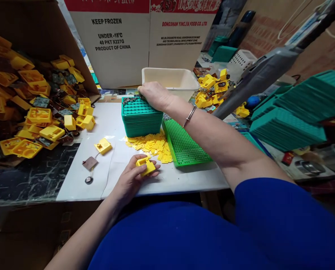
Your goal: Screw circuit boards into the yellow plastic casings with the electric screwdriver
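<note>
My left hand (136, 172) is closed around a small yellow plastic casing (146, 167), held low above the white work surface. Its hollow side shows between the thumb and fingers. My right hand (156, 94) reaches over a stack of green trays (141, 120), its fingers curled down at the stack's far edge; what they hold, if anything, is hidden. Small dark parts (129, 100) lie on the top tray beside it. Loose yellow plastic pieces (154, 145) spread in front of the stack. To the left lies another yellow casing (103, 146), wired to a brown square board (90, 162) and a round silver-black part (89, 180).
A cream bin (184, 82) stands behind the stack, a bright green perforated basket (185, 144) to its right. On the left, a cardboard box (80, 45) spills yellow casings (40, 114). A grey tool (251, 75) slants in from the right, near more green trays (288, 127).
</note>
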